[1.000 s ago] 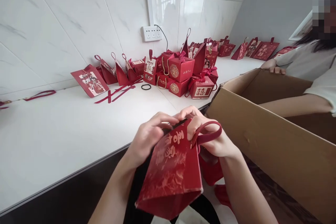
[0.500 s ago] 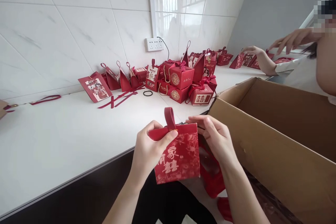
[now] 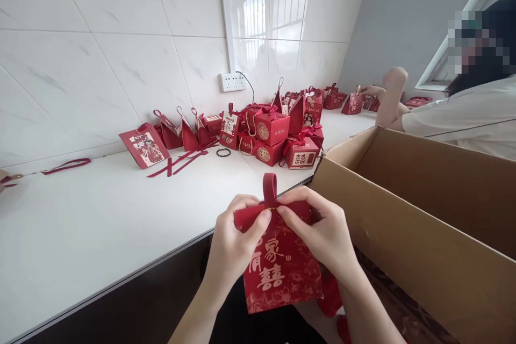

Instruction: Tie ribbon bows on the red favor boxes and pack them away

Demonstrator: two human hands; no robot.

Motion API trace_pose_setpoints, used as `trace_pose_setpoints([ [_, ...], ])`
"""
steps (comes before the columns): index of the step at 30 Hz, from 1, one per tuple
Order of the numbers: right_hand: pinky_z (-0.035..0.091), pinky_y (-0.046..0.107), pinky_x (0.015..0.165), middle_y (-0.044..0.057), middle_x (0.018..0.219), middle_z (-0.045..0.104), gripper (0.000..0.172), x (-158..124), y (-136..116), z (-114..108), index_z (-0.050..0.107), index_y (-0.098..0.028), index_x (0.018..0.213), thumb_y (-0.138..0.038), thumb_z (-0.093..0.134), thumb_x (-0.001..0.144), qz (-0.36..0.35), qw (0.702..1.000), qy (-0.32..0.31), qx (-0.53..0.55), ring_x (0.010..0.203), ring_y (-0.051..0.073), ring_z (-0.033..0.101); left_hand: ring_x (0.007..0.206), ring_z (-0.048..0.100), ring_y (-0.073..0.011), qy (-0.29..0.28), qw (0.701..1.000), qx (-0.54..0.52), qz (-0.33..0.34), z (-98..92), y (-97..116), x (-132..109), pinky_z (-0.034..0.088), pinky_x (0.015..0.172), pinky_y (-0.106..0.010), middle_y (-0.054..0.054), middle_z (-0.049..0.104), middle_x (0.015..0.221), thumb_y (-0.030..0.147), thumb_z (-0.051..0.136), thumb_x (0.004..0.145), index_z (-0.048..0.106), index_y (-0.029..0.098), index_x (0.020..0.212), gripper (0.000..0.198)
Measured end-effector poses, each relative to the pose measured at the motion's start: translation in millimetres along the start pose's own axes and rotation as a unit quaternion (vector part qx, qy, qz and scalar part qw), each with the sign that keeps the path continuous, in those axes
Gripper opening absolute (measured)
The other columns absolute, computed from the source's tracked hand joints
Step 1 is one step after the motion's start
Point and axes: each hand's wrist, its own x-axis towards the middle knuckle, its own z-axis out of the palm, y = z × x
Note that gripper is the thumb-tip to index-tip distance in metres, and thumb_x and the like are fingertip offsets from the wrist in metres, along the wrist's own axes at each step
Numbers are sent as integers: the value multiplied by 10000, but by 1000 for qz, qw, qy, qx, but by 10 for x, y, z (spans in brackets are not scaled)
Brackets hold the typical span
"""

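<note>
Both hands hold a red gift box (image 3: 278,274) with pale Chinese characters and a floral print, in front of the counter's edge. A dark red ribbon loop (image 3: 270,188) stands up from the middle of its top edge. My left hand (image 3: 236,239) grips the top left part, its thumb pressed just beside the base of the loop. On the other side, my right hand (image 3: 322,223) pinches the top edge, thumb in front and fingers behind. The back of the box is hidden from me.
Many red gift boxes (image 3: 274,129) stand along the white counter (image 3: 100,226) by the tiled wall. Loose ribbons (image 3: 181,164) and a black ring (image 3: 223,152) lie before them. On the right stands an open cardboard box (image 3: 403,209); beyond it, a co-worker's hand (image 3: 371,90) touches another gift box.
My right hand has closed on the top edge of the gift box, where its fingers were apart before. The co-worker has leaned back, one hand now at a gift box on the counter.
</note>
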Motion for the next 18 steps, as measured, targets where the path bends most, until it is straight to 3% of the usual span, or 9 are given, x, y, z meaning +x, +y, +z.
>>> trace_pose_setpoints([
  [7, 518, 223, 617, 13, 798, 661, 22, -100, -36, -67, 606, -193, 789, -198, 586, 795, 39, 999, 21, 31, 736, 146, 630, 484, 421, -81, -18, 998, 66, 1, 83, 24, -18, 362, 456, -183, 30, 465, 535, 393, 555, 804, 526, 164, 607, 304],
  [13, 505, 198, 579, 6, 789, 655, 24, -160, -40, -190, 593, -189, 777, -199, 582, 796, 67, 996, 37, 40, 700, 128, 621, 607, 567, -123, -46, 998, 35, 6, 210, 55, 1, 458, 557, -199, 0, 623, 682, 361, 610, 773, 638, 180, 845, 197],
  [18, 515, 211, 657, 6, 799, 634, 66, -195, 5, -298, 566, -198, 809, -135, 561, 792, 19, 998, 59, 9, 742, 130, 617, 458, 454, -87, -39, 997, 64, 16, 347, 66, 30, 380, 445, -184, 32, 515, 493, 396, 606, 768, 594, 169, 631, 265],
])
